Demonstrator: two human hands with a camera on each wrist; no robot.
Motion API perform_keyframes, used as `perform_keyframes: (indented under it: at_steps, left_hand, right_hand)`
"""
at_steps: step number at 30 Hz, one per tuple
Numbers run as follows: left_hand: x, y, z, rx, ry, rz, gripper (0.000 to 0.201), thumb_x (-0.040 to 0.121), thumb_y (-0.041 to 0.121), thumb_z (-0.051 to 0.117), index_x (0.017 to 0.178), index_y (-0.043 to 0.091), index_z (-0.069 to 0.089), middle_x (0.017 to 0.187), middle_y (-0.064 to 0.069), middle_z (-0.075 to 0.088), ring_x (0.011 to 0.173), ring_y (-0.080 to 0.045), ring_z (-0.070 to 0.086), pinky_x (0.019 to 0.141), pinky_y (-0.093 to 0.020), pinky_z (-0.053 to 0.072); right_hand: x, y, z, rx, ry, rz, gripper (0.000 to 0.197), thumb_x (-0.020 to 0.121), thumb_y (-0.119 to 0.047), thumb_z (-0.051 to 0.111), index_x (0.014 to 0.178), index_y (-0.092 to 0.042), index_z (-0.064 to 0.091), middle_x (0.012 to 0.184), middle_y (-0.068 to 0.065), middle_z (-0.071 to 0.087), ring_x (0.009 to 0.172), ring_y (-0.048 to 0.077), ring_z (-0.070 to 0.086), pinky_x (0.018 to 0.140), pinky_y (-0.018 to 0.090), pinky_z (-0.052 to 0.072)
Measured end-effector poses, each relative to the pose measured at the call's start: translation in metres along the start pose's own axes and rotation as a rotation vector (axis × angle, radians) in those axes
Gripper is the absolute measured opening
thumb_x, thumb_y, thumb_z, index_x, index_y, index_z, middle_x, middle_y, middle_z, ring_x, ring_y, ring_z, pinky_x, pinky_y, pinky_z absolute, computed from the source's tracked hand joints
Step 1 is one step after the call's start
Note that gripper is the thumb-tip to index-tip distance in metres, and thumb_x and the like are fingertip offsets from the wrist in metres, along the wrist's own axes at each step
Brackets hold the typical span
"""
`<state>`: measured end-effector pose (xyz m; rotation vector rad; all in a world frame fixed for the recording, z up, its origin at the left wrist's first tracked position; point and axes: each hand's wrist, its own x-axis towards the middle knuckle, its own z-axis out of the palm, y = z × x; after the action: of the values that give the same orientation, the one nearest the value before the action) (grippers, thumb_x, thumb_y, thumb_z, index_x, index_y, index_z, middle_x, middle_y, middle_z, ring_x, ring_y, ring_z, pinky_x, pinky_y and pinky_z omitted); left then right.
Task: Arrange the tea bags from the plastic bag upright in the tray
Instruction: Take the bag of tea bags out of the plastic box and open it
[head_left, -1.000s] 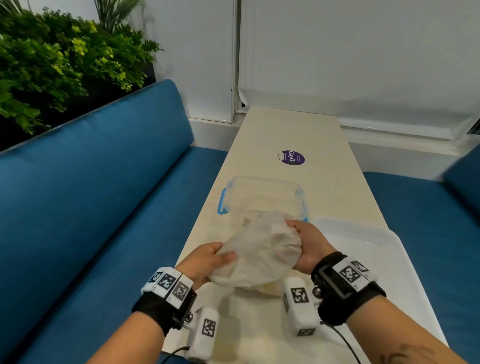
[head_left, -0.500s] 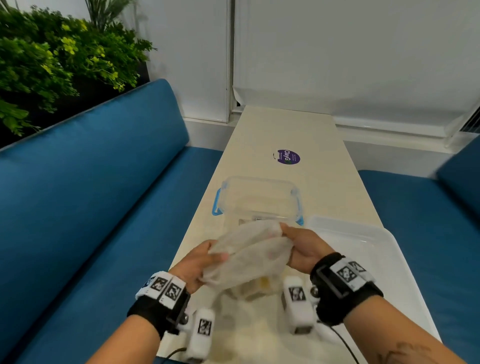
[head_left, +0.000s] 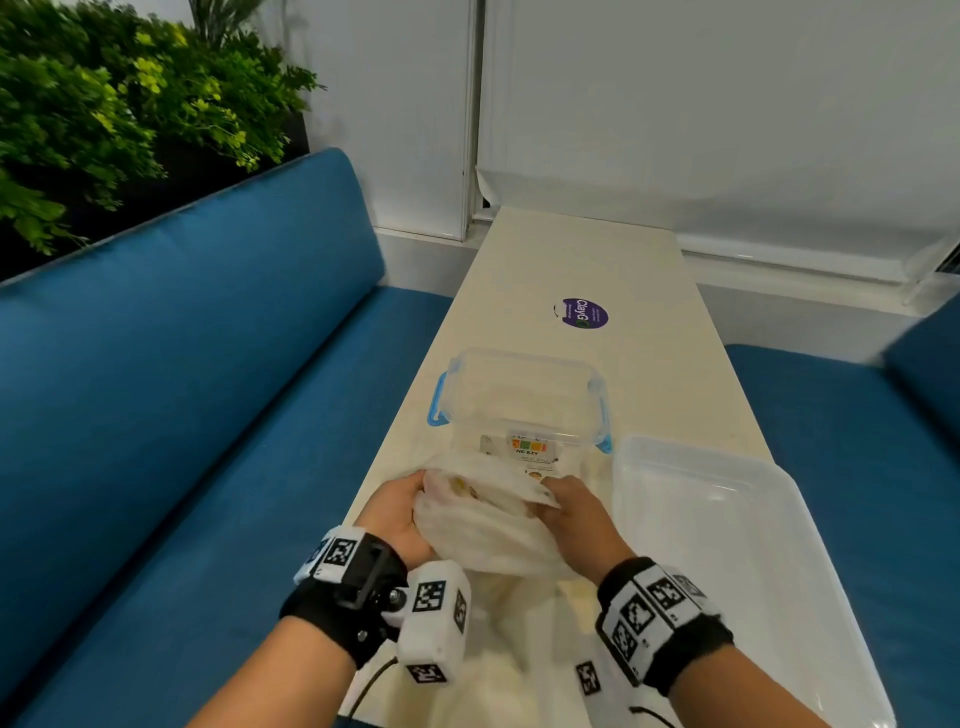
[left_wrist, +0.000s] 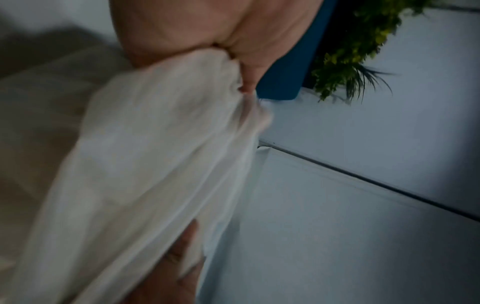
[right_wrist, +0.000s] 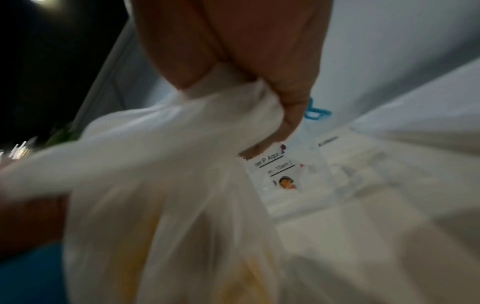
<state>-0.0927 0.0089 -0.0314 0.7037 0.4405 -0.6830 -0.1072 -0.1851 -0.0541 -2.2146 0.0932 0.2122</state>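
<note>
Cream table | blue bench (plants behind) | both grips clutch plastic bag

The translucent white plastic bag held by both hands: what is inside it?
Through the translucent white plastic bag, gripped by the left hand and right hand, only blurred yellowish shapes show. The film hides what they are and their number.

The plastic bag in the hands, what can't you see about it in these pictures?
- Tea bags: the milky plastic bag veils them in the head view; only yellowish patches show, so no count.
- Bag's mouth: bunched in the left hand and right hand; whether it is open cannot be told.
- Both wrist views: blurred by motion; the bag fills them.
- Label on the clear container: too small to read, partly behind the bag.
</note>
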Motion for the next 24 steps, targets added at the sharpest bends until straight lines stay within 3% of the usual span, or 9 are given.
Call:
perform_keyframes:
  at_steps: [5, 8, 10, 13, 14, 16, 18, 20, 24]
  left_hand:
    - [0.012, -0.012, -0.033, 0.138, 0.012, 0.005, 0.034, 0.069, 0.014, 0.069, 0.100, -0.001, 0.069, 0.091, -0.020, 0.069, 0.074, -0.032, 0.068, 0.071, -0.040, 0.056]
    - [0.019, -0.019, -0.052, 0.316, -0.061, 0.094, 0.077, 0.043, 0.005, 0.087, 0.114, 0.009, 0.059, 0.106, -0.019, 0.066, 0.083, -0.030, 0.069, 0.066, -0.038, 0.058]
    - [0.022, -0.022, -0.051, 0.626, 0.062, 0.318, 0.062, 0.055, 0.004, 0.083, 0.108, 0.015, 0.053, 0.103, -0.015, 0.065, 0.080, -0.024, 0.068, 0.062, -0.032, 0.056]
    - [0.026, -0.018, -0.043, 1.081, 0.362, 0.706, 0.005, 0.085, 0.010, 0.064, 0.085, 0.012, 0.059, 0.084, -0.005, 0.062, 0.075, -0.020, 0.057, 0.064, -0.024, 0.045]
    - [0.027, -0.015, -0.042, 1.121, 0.406, 0.757, 0.009, 0.089, 0.012, 0.058, 0.081, 0.010, 0.062, 0.082, -0.007, 0.062, 0.077, -0.023, 0.056, 0.068, -0.028, 0.045]
    - [0.026, -0.011, -0.038, 0.972, 0.419, 0.663, 0.024, 0.095, 0.014, 0.048, 0.078, 0.009, 0.063, 0.078, -0.008, 0.064, 0.078, -0.027, 0.058, 0.073, -0.034, 0.046]
    - [0.019, -0.009, -0.026, 0.534, 0.314, 0.433, 0.028, 0.099, 0.020, 0.042, 0.082, 0.008, 0.063, 0.071, -0.009, 0.067, 0.076, -0.027, 0.059, 0.070, -0.035, 0.047]
    - [0.014, -0.009, -0.019, 0.237, 0.215, 0.231, 0.031, 0.100, 0.025, 0.037, 0.089, 0.006, 0.059, 0.063, -0.011, 0.066, 0.072, -0.026, 0.056, 0.066, -0.037, 0.044]
    - [0.019, -0.012, -0.034, 0.430, 0.355, 0.309, 0.017, 0.091, 0.014, 0.043, 0.079, 0.009, 0.054, 0.072, -0.007, 0.051, 0.066, -0.021, 0.046, 0.064, -0.036, 0.045]
  right_hand:
    - [0.010, -0.011, -0.018, 1.254, -0.186, 0.498, 0.027, 0.099, -0.023, 0.044, 0.115, -0.006, 0.056, 0.104, 0.022, 0.067, 0.092, 0.034, 0.064, 0.077, 0.047, 0.055]
    - [0.017, -0.016, -0.019, 1.430, -0.214, 0.619, 0.028, 0.098, -0.025, 0.044, 0.113, -0.006, 0.057, 0.093, 0.021, 0.069, 0.079, 0.033, 0.067, 0.069, 0.053, 0.055]
    - [0.018, -0.014, -0.011, 1.411, -0.286, 0.575, 0.031, 0.096, -0.023, 0.046, 0.121, -0.009, 0.059, 0.115, 0.019, 0.066, 0.097, 0.035, 0.066, 0.084, 0.053, 0.052]
    - [0.018, -0.005, -0.005, 1.248, -0.386, 0.495, 0.040, 0.090, -0.019, 0.055, 0.129, -0.013, 0.056, 0.124, 0.016, 0.060, 0.106, 0.034, 0.060, 0.094, 0.046, 0.048]
    - [0.016, -0.004, -0.005, 1.168, -0.379, 0.484, 0.039, 0.091, -0.023, 0.055, 0.129, -0.014, 0.056, 0.120, 0.015, 0.062, 0.103, 0.033, 0.062, 0.092, 0.045, 0.048]
    - [0.016, 0.001, -0.003, 0.951, -0.330, 0.453, 0.045, 0.089, -0.038, 0.058, 0.128, -0.015, 0.055, 0.118, 0.012, 0.065, 0.105, 0.031, 0.063, 0.096, 0.045, 0.049]
    - [0.013, 0.002, -0.001, 0.582, -0.283, 0.330, 0.067, 0.076, -0.050, 0.068, 0.130, -0.016, 0.047, 0.123, 0.005, 0.061, 0.110, 0.025, 0.060, 0.100, 0.041, 0.046]
    - [0.008, 0.000, 0.000, 0.198, -0.152, 0.157, 0.081, 0.065, -0.042, 0.081, 0.128, -0.020, 0.035, 0.124, -0.002, 0.049, 0.113, 0.017, 0.051, 0.099, 0.031, 0.042]
    - [-0.004, -0.006, 0.006, -0.658, 0.093, -0.135, 0.055, 0.079, -0.032, 0.069, 0.124, -0.019, 0.041, 0.121, 0.000, 0.042, 0.113, 0.021, 0.044, 0.090, 0.032, 0.045]
